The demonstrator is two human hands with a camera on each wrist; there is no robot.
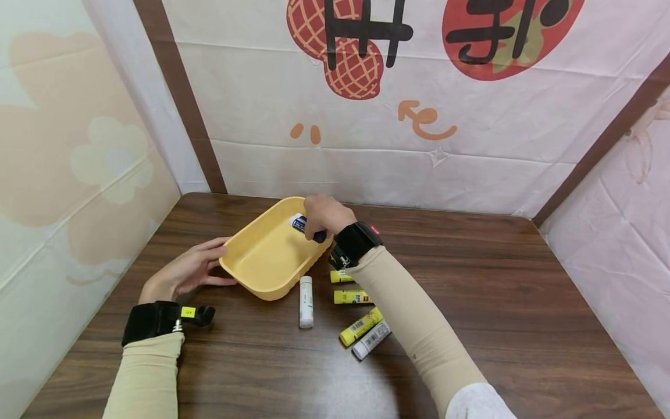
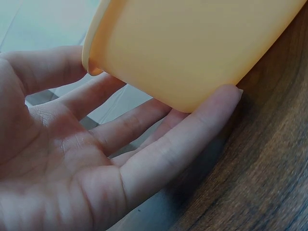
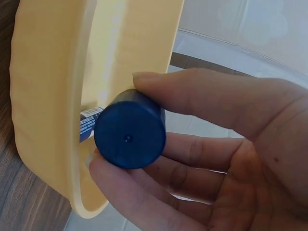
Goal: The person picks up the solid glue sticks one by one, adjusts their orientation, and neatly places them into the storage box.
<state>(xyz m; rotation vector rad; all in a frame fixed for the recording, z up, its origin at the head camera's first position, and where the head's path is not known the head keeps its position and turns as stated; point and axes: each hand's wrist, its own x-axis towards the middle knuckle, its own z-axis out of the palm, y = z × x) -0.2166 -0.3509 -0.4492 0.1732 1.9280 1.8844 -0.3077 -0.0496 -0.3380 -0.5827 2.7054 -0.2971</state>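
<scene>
My left hand (image 1: 185,270) holds the near left corner of a yellow plastic basket (image 1: 272,285). In the left wrist view its index finger meets the rim, and the thumb (image 2: 192,132) lies along the outer wall near the table. My right hand (image 1: 327,214) is over the basket's right side. It pinches a dark blue glue stick (image 3: 130,134) between thumb and fingers, the round end facing the wrist camera and the far end hidden. Inside the basket a blue-and-white glue stick (image 1: 298,222) shows just left of the right hand.
Right of the basket lie yellow glue sticks (image 1: 352,297), partly covered by the right forearm. A white glue stick (image 1: 306,302) lies at the basket's near side, another white one (image 1: 371,339) beside the nearest yellow. A printed cloth (image 1: 377,169) hangs behind the wooden table (image 1: 471,279).
</scene>
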